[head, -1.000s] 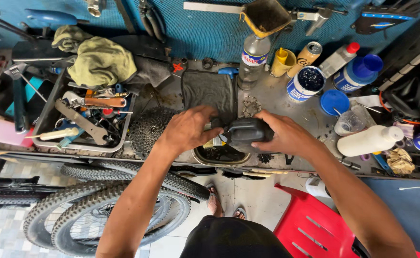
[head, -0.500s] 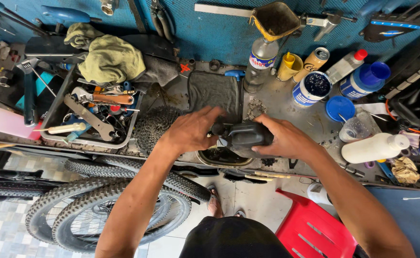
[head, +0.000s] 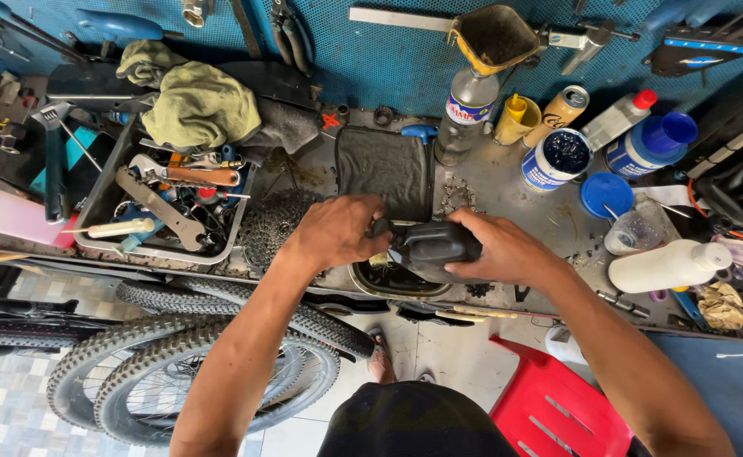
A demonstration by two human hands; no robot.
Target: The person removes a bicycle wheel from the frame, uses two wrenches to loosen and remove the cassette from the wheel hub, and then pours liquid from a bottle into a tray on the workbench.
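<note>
My right hand (head: 507, 250) grips a black plastic jug (head: 435, 247) lying on its side above a dark round pan (head: 397, 282) at the workbench's front edge. At the jug's left end, my left hand (head: 337, 230) has its fingers closed around the neck or cap, which is hidden by them. A bicycle cassette (head: 268, 227) lies just left of my left hand, and a dark rectangular tray (head: 386, 169) sits behind both hands. A loose chain (head: 453, 198) lies next to that tray.
A grey bin of wrenches and tools (head: 160, 203) stands at the left, with a green rag (head: 200, 108) behind it. Bottles, an open blue-and-white can (head: 556, 158), a blue lid (head: 605, 195) and a white bottle (head: 667, 265) crowd the right. Bicycle tyres (head: 194, 364) and a red chair (head: 557, 406) are below.
The camera has shifted slightly. Both hands stay on the jug over the pan, and the jug has tipped a little further towards the left.
</note>
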